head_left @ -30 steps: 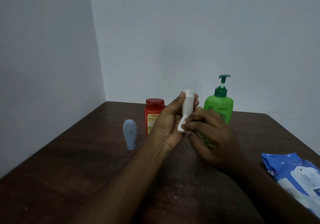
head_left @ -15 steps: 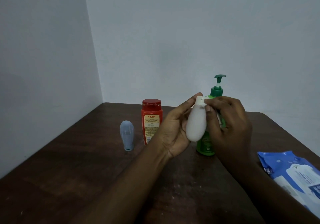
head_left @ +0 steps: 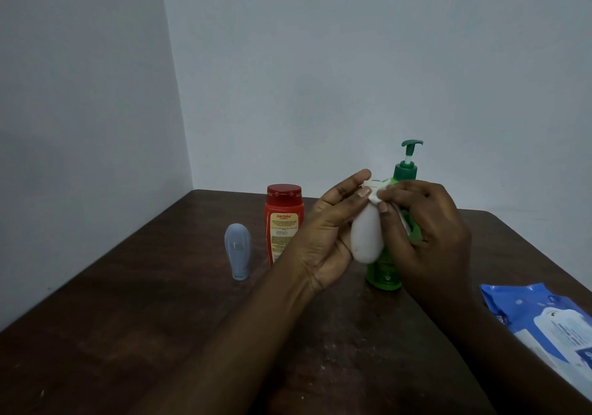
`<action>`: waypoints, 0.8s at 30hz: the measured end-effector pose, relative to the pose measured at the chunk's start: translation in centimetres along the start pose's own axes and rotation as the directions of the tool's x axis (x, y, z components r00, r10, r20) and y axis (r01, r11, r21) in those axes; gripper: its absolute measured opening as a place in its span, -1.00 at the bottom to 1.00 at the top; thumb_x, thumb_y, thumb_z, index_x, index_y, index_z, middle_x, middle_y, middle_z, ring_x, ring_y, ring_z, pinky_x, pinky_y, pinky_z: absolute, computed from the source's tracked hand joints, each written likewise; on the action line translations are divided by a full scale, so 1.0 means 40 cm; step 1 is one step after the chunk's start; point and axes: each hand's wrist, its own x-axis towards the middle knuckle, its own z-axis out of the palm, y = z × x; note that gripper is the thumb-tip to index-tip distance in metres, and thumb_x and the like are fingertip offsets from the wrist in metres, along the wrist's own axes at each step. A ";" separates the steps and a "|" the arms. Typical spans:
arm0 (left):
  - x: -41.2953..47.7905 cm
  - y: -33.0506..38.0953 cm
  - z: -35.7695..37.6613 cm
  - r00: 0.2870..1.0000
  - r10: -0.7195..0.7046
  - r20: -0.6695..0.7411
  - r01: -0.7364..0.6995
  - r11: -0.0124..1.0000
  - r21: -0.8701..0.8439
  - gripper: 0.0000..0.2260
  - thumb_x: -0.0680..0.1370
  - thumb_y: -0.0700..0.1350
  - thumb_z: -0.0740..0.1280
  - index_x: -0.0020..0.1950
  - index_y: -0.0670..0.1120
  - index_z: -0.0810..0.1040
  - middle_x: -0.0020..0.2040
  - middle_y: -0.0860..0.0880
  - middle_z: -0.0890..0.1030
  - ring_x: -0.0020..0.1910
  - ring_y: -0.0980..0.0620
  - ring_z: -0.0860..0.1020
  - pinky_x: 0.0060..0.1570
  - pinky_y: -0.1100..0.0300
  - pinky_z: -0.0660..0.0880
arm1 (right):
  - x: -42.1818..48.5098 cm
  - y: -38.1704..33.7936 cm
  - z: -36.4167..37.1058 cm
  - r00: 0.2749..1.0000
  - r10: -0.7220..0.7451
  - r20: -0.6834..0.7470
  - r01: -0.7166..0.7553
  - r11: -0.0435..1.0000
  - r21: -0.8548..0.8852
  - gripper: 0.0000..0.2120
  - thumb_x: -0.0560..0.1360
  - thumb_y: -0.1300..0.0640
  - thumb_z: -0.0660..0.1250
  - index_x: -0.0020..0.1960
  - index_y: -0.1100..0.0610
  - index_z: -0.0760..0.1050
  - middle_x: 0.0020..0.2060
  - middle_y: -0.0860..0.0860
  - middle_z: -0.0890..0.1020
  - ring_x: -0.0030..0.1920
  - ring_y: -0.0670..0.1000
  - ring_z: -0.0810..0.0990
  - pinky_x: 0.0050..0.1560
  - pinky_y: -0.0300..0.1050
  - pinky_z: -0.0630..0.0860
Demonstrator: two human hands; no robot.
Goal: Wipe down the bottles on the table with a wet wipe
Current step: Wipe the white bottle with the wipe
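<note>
My left hand (head_left: 326, 232) holds a small white bottle (head_left: 366, 238) upright above the table, fingers curled round its far side. My right hand (head_left: 426, 225) pinches a white wet wipe (head_left: 375, 197) against the bottle's neck, near its cap. Behind them a green pump bottle (head_left: 405, 171) stands on the table, its lower body partly hidden by my hands. To its left stands a red bottle (head_left: 283, 219) with a red cap. A small grey-blue bottle (head_left: 237, 251) stands cap-down further left.
A blue pack of wet wipes (head_left: 544, 321) lies at the right edge of the dark wooden table (head_left: 128, 318). Pale walls meet in a corner behind the table's far left.
The white bottle turned in my left hand, its broad face now towards me. My right hand moved the wipe from the bottle's lower part up to its neck.
</note>
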 end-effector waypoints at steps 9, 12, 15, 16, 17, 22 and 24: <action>-0.010 -0.011 0.010 0.992 -0.048 0.116 0.042 0.998 0.054 -0.65 0.67 -0.11 0.19 0.43 0.04 0.57 0.42 -0.07 0.60 0.25 -0.09 0.59 0.02 0.03 0.57 | 0.002 0.006 -0.007 0.994 0.030 -0.102 -0.030 1.000 0.005 -0.88 0.57 0.32 0.41 0.10 0.30 0.66 0.06 0.17 0.59 0.17 -0.21 0.51 0.22 -0.34 0.42; -0.007 -0.008 0.000 0.979 -0.098 0.179 0.098 0.995 0.009 -0.60 0.65 -0.12 0.18 0.45 0.06 0.56 0.44 -0.06 0.59 0.30 -0.12 0.55 0.23 -0.09 0.46 | 0.001 0.006 -0.005 0.993 0.032 -0.117 -0.028 0.999 0.032 -0.86 0.56 0.34 0.42 0.10 0.31 0.66 0.06 0.20 0.61 0.19 -0.20 0.52 0.23 -0.31 0.45; -0.003 -0.006 -0.005 0.969 -0.122 0.215 0.129 0.991 -0.020 -0.53 0.65 -0.17 0.20 0.56 0.07 0.44 0.47 -0.08 0.55 0.33 -0.12 0.58 0.27 -0.15 0.48 | 0.003 0.004 -0.009 0.991 0.029 -0.131 -0.021 0.998 0.062 -0.87 0.54 0.39 0.43 0.09 0.31 0.66 0.05 0.21 0.61 0.19 -0.18 0.53 0.21 -0.26 0.48; -0.002 -0.001 -0.007 0.971 -0.129 0.203 0.138 0.990 -0.034 -0.51 0.64 -0.18 0.23 0.58 0.06 0.41 0.46 -0.09 0.57 0.29 -0.13 0.61 0.22 -0.17 0.53 | 0.005 0.004 -0.011 0.990 0.027 -0.136 -0.018 0.997 0.070 -0.86 0.54 0.40 0.43 0.09 0.30 0.65 0.05 0.20 0.60 0.19 -0.16 0.54 0.19 -0.25 0.49; -0.001 0.003 -0.009 0.971 -0.141 0.192 0.153 0.987 -0.046 -0.49 0.63 -0.19 0.27 0.59 0.04 0.40 0.43 -0.11 0.59 0.24 -0.13 0.64 0.15 -0.16 0.58 | 0.007 0.005 -0.013 0.990 0.025 -0.139 -0.015 0.997 0.075 -0.86 0.54 0.39 0.43 0.09 0.29 0.65 0.05 0.19 0.60 0.17 -0.13 0.56 0.15 -0.24 0.50; 0.001 0.003 -0.006 0.975 -0.136 0.175 0.126 0.990 0.067 -0.45 0.49 -0.14 0.56 0.43 -0.26 0.51 0.32 -0.27 0.56 0.22 -0.14 0.59 0.12 0.09 0.62 | 0.006 0.012 -0.015 0.990 0.037 -0.136 -0.017 0.989 0.145 -0.87 0.55 0.37 0.43 0.08 0.26 0.66 0.05 0.12 0.60 0.12 -0.02 0.61 0.00 -0.22 0.49; -0.003 -0.011 -0.003 0.978 -0.132 0.164 0.116 0.988 0.105 -0.37 0.46 -0.11 0.56 0.46 -0.29 0.47 0.40 -0.34 0.52 0.34 -0.22 0.53 0.26 0.02 0.57 | 0.005 0.012 -0.013 0.990 0.029 -0.140 -0.006 0.986 0.164 -0.86 0.54 0.38 0.42 0.08 0.26 0.65 0.04 0.12 0.61 0.15 -0.04 0.61 0.02 -0.16 0.53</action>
